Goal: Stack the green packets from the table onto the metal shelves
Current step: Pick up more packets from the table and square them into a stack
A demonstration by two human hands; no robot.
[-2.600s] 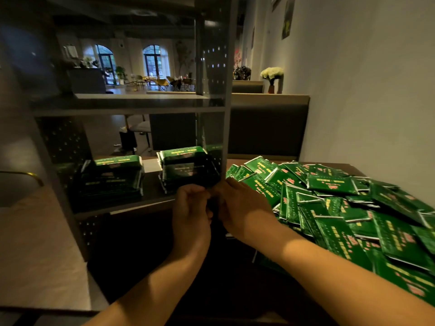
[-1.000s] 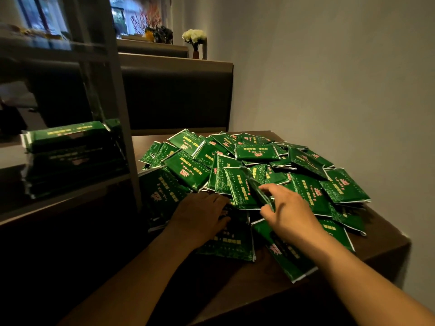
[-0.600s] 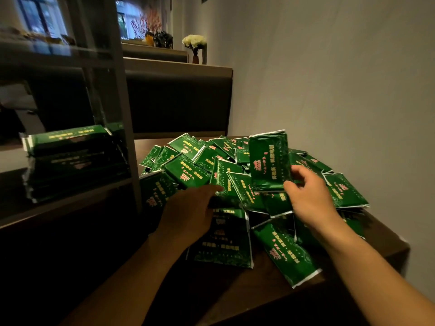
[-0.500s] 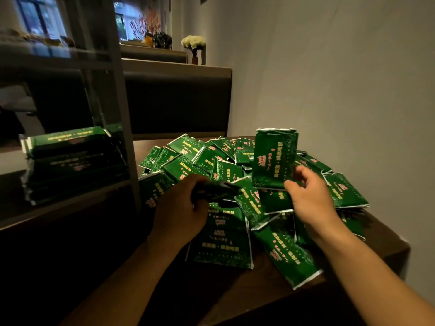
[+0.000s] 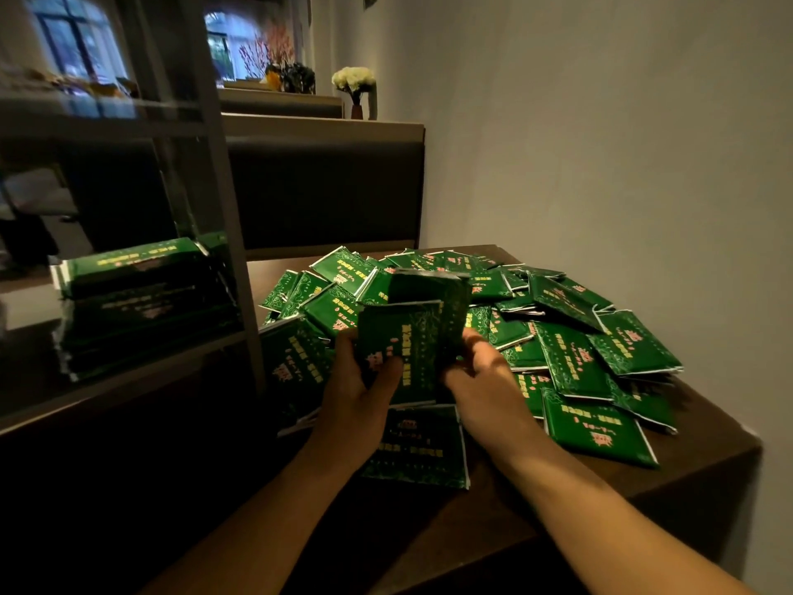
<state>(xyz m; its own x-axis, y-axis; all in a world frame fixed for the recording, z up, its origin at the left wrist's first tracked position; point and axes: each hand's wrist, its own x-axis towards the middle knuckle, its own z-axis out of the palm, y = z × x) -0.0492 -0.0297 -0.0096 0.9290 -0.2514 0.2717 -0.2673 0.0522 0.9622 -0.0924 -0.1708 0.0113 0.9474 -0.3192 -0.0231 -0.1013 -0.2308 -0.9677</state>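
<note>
Two green packets (image 5: 401, 350), lettering illegible, gripped between left hand (image 5: 360, 392) and right hand (image 5: 480, 380).

The packets (image 5: 575, 367) heaped on the dark brown table (image 5: 686, 461) are deep green with pale swirling line patterns, yellow and pink-red lettering and silvery-white edges. The stack (image 5: 141, 294) on the grey metal shelf (image 5: 231, 234) is the same green. White flowers (image 5: 354, 78) stand by the pale grey wall (image 5: 600, 143).
</note>
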